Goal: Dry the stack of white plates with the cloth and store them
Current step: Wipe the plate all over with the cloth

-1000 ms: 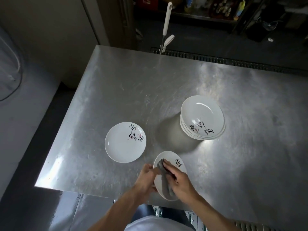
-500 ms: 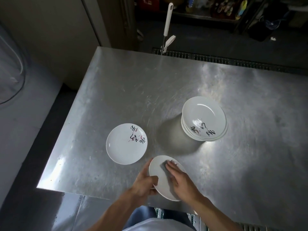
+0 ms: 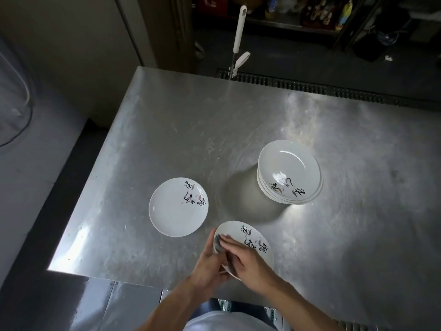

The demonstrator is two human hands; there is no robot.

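My left hand [image 3: 209, 262] grips the left rim of a white plate [image 3: 250, 237] with black brush writing, held tilted over the near edge of the steel table [image 3: 191, 130]. My right hand [image 3: 248, 261] presses a small grey cloth [image 3: 218, 241] flat against the plate's face, fingers stretched out over it. Most of the cloth is hidden under the fingers. A stack of like plates [image 3: 290, 172] stands to the right, further back. A single plate [image 3: 178, 206] lies flat to the left of my hands.
A white-handled tool [image 3: 238, 37] leans at the table's far edge. A floor drain grate [image 3: 310, 86] runs behind the table. Dark shelves with bottles [image 3: 310, 13] fill the back. A wall and a lower ledge [image 3: 35, 175] lie to the left.
The plate in my hands has been turned, so its written face shows again. My right hand with the cloth has slid to the plate's left part.
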